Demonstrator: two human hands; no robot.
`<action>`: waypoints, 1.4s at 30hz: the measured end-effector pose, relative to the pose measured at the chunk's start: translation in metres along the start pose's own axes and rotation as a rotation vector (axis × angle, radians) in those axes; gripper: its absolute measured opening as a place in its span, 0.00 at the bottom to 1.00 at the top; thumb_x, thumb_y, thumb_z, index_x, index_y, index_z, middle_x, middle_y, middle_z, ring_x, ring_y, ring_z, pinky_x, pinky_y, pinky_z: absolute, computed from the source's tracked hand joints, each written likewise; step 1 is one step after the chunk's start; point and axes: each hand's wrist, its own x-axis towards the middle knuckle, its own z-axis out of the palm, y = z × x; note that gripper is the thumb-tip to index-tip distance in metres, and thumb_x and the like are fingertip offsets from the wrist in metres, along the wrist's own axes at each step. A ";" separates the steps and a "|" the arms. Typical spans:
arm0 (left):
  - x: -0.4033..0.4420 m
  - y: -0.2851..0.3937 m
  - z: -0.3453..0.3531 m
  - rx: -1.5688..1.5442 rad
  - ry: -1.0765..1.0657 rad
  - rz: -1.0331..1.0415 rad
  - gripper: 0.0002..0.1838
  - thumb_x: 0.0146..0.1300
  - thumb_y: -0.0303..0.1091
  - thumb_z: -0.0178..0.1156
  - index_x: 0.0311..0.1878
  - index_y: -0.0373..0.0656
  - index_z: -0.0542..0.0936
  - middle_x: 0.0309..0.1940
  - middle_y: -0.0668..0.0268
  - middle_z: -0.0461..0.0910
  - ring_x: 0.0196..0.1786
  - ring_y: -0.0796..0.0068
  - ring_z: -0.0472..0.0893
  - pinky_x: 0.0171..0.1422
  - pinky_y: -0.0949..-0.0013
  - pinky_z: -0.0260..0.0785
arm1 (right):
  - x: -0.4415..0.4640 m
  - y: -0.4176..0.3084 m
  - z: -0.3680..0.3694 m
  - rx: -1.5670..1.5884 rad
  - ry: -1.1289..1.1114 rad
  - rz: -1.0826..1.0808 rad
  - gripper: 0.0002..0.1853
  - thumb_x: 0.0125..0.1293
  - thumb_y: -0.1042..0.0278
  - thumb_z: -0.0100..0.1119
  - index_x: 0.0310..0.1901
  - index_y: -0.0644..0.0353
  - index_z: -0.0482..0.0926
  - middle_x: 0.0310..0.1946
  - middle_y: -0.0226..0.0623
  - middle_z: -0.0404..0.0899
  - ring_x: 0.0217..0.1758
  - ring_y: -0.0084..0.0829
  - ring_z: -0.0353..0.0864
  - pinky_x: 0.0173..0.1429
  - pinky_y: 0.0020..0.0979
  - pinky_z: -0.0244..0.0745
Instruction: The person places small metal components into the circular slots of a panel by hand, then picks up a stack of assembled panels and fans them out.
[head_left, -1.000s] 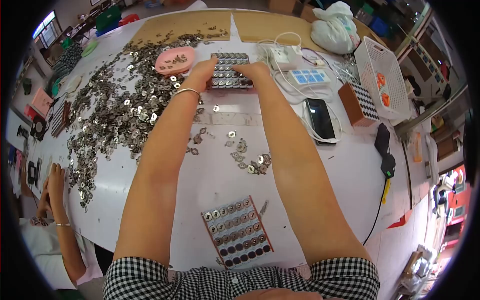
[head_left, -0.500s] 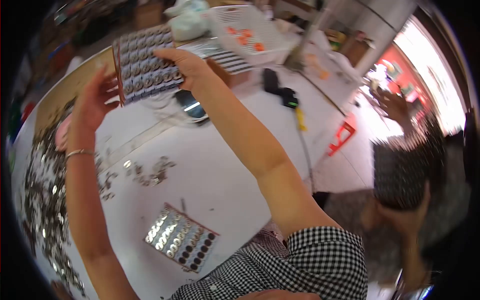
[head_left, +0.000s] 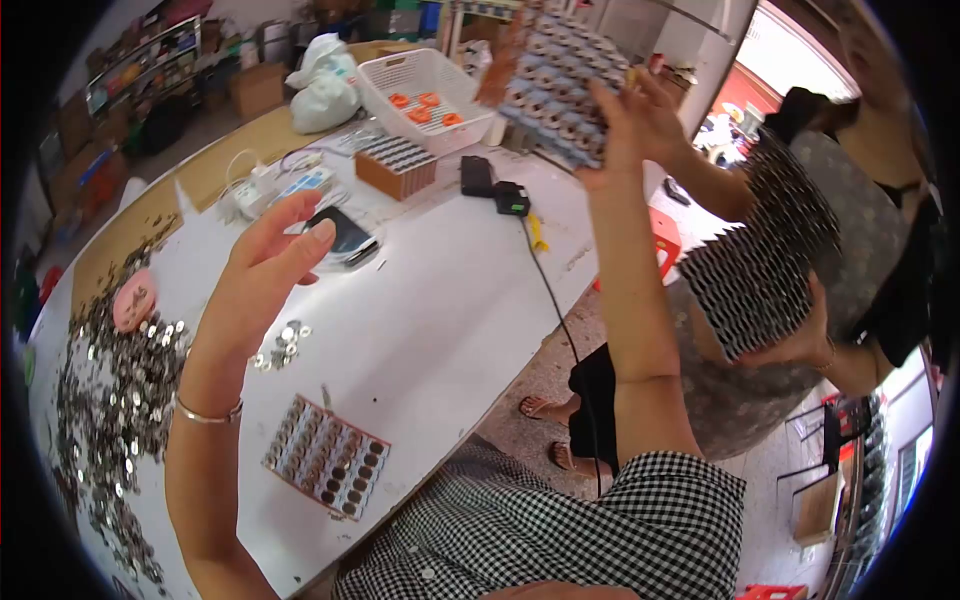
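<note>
My right hand (head_left: 618, 140) is raised at the upper middle, gripping a stack of boards (head_left: 555, 85) studded with rows of round metal pieces. A co-worker's hand (head_left: 668, 125) reaches to the right edge of that stack. My left hand (head_left: 262, 270) hovers over the white table (head_left: 430, 290) with its fingers apart and nothing in them, close to a dark, shiny phone-like device (head_left: 345, 240). Below it lies a single board (head_left: 330, 455) of round pieces, some spots dark. A few loose metal rings (head_left: 285, 343) sit beside my left wrist.
Many loose metal discs (head_left: 130, 390) cover the table's left side, around a pink dish (head_left: 135, 300). Toward the back are a brown block-like stack (head_left: 395, 170), a white basket (head_left: 375, 80) with orange pieces and a black adapter (head_left: 478, 175) with cable. The co-worker holds another stack (head_left: 765, 285).
The stack has moved right, from between my hands toward the co-worker, whose hand now meets it. My left hand has come away from it. The view has turned right.
</note>
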 end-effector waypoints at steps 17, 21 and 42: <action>-0.169 -0.077 -0.073 0.345 0.309 -0.331 0.29 0.69 0.43 0.66 0.69 0.38 0.75 0.63 0.61 0.78 0.58 0.72 0.78 0.58 0.67 0.74 | 0.043 -0.060 -0.164 0.414 0.154 0.028 0.27 0.71 0.49 0.55 0.62 0.62 0.76 0.56 0.51 0.76 0.53 0.47 0.78 0.56 0.52 0.76; -0.223 -0.090 -0.025 0.904 0.254 -0.125 0.35 0.60 0.49 0.71 0.66 0.39 0.75 0.66 0.46 0.73 0.69 0.45 0.71 0.71 0.46 0.63 | 0.003 0.057 -0.149 0.224 -0.098 0.249 0.17 0.73 0.64 0.55 0.56 0.66 0.79 0.52 0.44 0.79 0.50 0.37 0.79 0.52 0.43 0.76; -0.251 -0.107 0.064 0.971 0.105 -0.168 0.37 0.56 0.52 0.72 0.66 0.43 0.76 0.71 0.47 0.67 0.78 0.36 0.58 0.79 0.30 0.45 | -0.150 0.285 0.081 -0.950 -1.099 0.047 0.09 0.65 0.72 0.64 0.45 0.60 0.87 0.38 0.38 0.86 0.48 0.40 0.81 0.54 0.37 0.77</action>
